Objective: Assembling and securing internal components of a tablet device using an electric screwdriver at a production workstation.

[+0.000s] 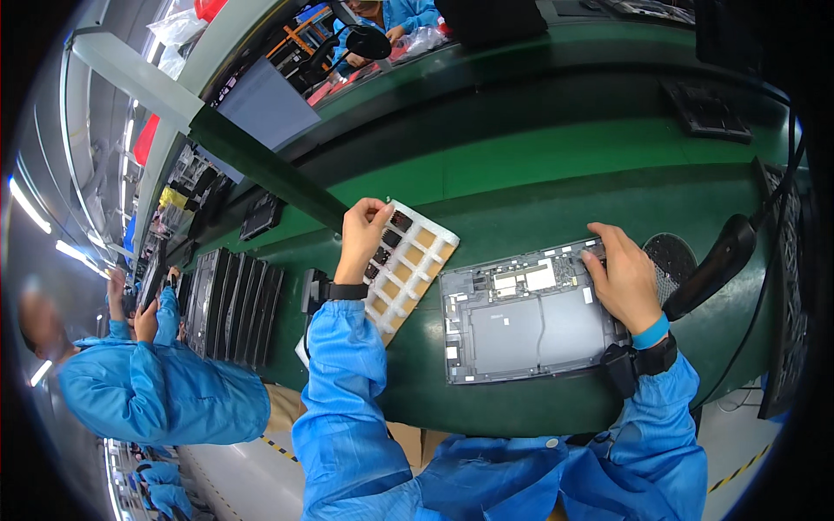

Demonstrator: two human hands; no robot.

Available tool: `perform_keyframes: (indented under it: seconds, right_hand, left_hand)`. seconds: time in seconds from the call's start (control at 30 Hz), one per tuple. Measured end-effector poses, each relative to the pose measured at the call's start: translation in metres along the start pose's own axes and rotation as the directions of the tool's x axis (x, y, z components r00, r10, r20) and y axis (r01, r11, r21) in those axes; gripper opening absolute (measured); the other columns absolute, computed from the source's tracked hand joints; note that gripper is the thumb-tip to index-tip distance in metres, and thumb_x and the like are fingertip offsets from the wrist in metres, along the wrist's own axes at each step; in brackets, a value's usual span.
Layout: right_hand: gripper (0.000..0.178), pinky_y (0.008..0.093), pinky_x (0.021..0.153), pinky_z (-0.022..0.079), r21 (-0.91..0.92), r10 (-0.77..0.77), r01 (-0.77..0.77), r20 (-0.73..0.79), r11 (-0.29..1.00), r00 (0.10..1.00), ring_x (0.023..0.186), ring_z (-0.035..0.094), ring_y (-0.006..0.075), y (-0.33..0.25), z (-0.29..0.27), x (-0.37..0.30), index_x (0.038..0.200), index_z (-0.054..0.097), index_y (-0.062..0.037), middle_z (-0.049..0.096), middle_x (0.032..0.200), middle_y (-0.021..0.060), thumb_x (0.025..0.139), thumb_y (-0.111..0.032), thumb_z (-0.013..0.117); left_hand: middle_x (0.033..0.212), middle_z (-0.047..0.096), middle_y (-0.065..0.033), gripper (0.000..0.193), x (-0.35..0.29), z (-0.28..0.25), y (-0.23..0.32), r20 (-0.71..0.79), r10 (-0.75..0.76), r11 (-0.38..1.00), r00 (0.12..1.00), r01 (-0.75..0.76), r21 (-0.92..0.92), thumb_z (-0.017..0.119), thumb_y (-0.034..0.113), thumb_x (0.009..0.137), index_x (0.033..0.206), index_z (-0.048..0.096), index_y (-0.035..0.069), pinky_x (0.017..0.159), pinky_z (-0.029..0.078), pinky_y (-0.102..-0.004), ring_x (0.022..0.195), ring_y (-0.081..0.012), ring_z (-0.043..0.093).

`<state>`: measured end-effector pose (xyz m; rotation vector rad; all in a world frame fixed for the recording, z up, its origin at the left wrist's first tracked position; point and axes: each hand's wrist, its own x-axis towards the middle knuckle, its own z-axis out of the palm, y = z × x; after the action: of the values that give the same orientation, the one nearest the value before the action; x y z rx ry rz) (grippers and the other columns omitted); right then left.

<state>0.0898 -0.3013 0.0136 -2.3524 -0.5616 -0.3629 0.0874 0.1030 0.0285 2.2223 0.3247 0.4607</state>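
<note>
My left hand (363, 236) is over the upper left corner of a white foam tray (401, 300), thumb and forefinger closed in a pinch; what is between them, if anything, is too small to name. Dark small parts (382, 255) fill several cells along the tray's left side, while other cells show a tan bottom. To the right lies an opened flat device (537, 323), like a tablet or laptop shell, with grey battery panels and a circuit board along its far side. My right hand (627, 276) rests on its upper right corner, fingers stretched and apart, thumb over the board.
A black handheld scanner (714, 267) stands beside a dark round dish (671, 259) at the right, with a cable behind. Several dark panels (234, 304) stand in a row at the left. A green post (265, 169) slants behind the tray. A co-worker (165, 386) stands at left.
</note>
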Motion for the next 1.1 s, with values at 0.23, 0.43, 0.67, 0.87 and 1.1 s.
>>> perform_keyframes:
  seconds: [0.23,0.43,0.67,0.87,1.1]
  right_hand:
    - [0.035,0.0404,0.075,0.048,-0.01,-0.014,0.014,-0.008,1.0,1.0,0.091,0.059,0.0308,0.001,0.002,0.001,0.112,0.054,-0.005,0.06,0.102,0.0112,0.08,-0.019,0.063]
    - [0.036,0.0407,0.074,0.048,-0.021,-0.013,0.013,-0.006,1.0,1.0,0.091,0.059,0.0312,0.001,0.003,-0.001,0.112,0.054,-0.005,0.06,0.104,0.0113,0.08,-0.02,0.063]
    - [0.036,0.0415,0.074,0.048,-0.022,-0.028,0.027,-0.009,0.999,1.0,0.09,0.059,0.0316,0.001,0.003,0.0,0.112,0.054,-0.0051,0.06,0.103,0.0115,0.08,-0.02,0.062]
    - [0.036,0.0411,0.074,0.048,-0.031,-0.048,0.047,-0.022,0.998,0.999,0.09,0.059,0.0307,0.001,0.002,-0.001,0.112,0.053,-0.0055,0.06,0.102,0.011,0.08,-0.021,0.062]
    - [0.035,0.0412,0.074,0.048,-0.039,-0.055,0.054,-0.029,0.998,0.998,0.09,0.059,0.0309,0.004,0.004,-0.002,0.111,0.054,-0.0053,0.06,0.101,0.0112,0.081,-0.021,0.062]
  left_hand:
    - [0.088,0.066,-0.0128,0.019,-0.009,-0.004,-0.015,-0.005,-0.045,0.959,0.999,0.042,-0.28,0.057,0.004,0.088,0.103,0.047,-0.003,0.067,0.049,-0.023,0.076,-0.0138,0.063]
    - [0.086,0.064,-0.0114,0.04,-0.002,0.0,0.003,0.016,0.092,0.988,0.996,-0.093,0.126,0.069,0.014,0.076,0.107,0.052,-0.004,0.072,0.05,-0.0294,0.079,-0.0183,0.063]
    - [0.073,0.062,-0.0095,0.026,0.006,0.0,0.022,0.174,0.058,0.9,0.983,-0.127,0.417,0.075,0.01,0.062,0.082,0.062,-0.001,0.067,0.049,-0.0308,0.071,-0.0202,0.062]
    - [0.075,0.062,-0.0095,0.024,0.002,0.003,0.016,0.162,0.158,0.926,0.974,-0.203,0.319,0.07,0.004,0.063,0.085,0.061,-0.002,0.068,0.049,-0.0291,0.071,-0.0187,0.06]
    - [0.074,0.062,-0.0105,0.018,-0.006,0.012,0.009,0.107,0.12,0.929,0.987,-0.15,0.339,0.063,0.006,0.068,0.085,0.062,-0.001,0.069,0.049,-0.0313,0.07,-0.0205,0.06]
